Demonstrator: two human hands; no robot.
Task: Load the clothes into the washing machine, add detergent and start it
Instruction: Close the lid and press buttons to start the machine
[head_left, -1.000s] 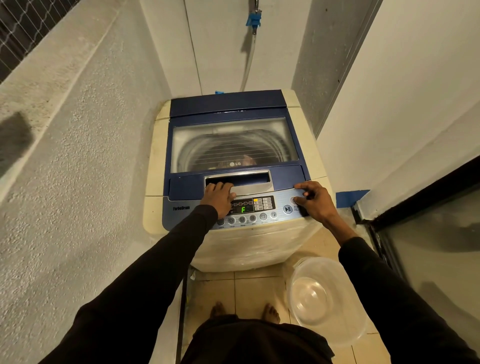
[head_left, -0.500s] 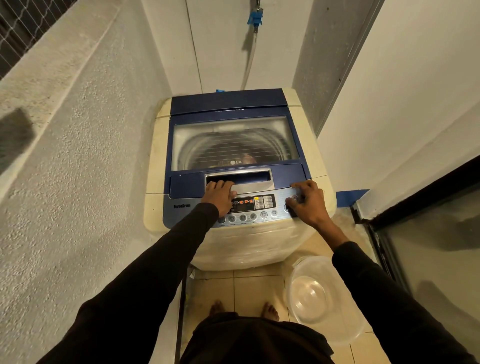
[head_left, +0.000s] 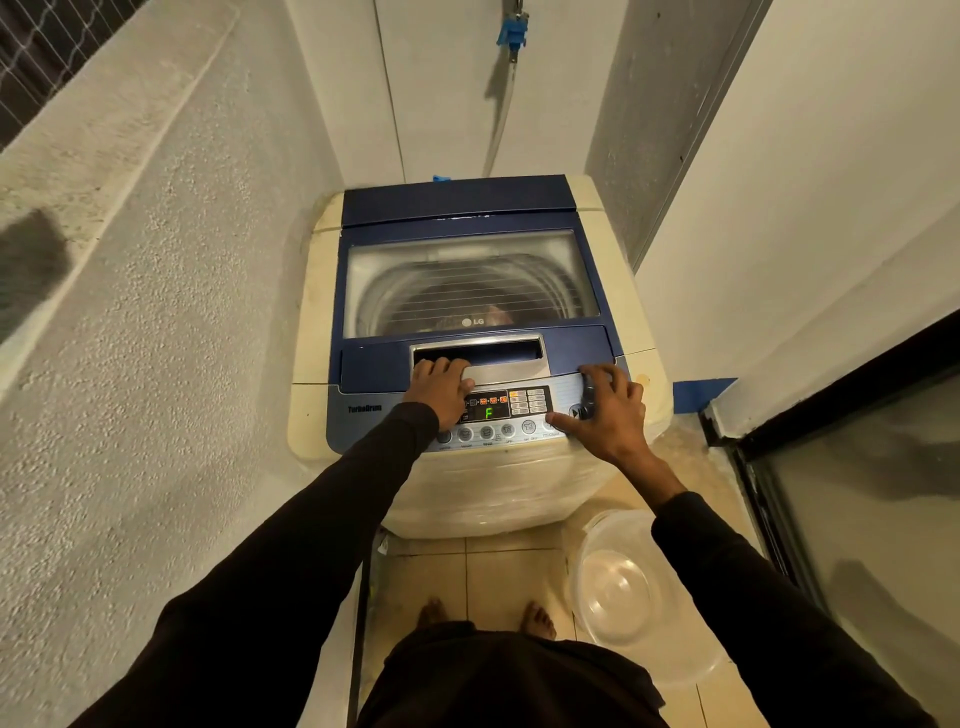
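Observation:
A cream top-loading washing machine (head_left: 317, 322) with a blue lid (head_left: 457, 205) stands in front of me, lid down. Clothes (head_left: 498, 312) show dimly through the lid's window. The control panel (head_left: 524, 402) is lit, with a green "F" on its display. My left hand (head_left: 441, 389) lies flat on the panel's left part, fingers resting at the lid's handle recess (head_left: 483, 353). My right hand (head_left: 605, 410) rests on the panel's right end with fingers spread, thumb tip on a round button at the lower right, fingers over the larger buttons. Neither hand holds anything.
A clear plastic tub (head_left: 623, 592) sits on the tiled floor to the right of my bare feet. A rough wall runs close on the left, a glass sliding door (head_left: 857, 519) on the right. A hose with a blue tap fitting (head_left: 511, 34) hangs on the wall behind.
My right hand has slid a little left along the panel's right end, its thumb now stretched onto a round button. The display flickered from "F" to other marks and back. Left hand unmoved.

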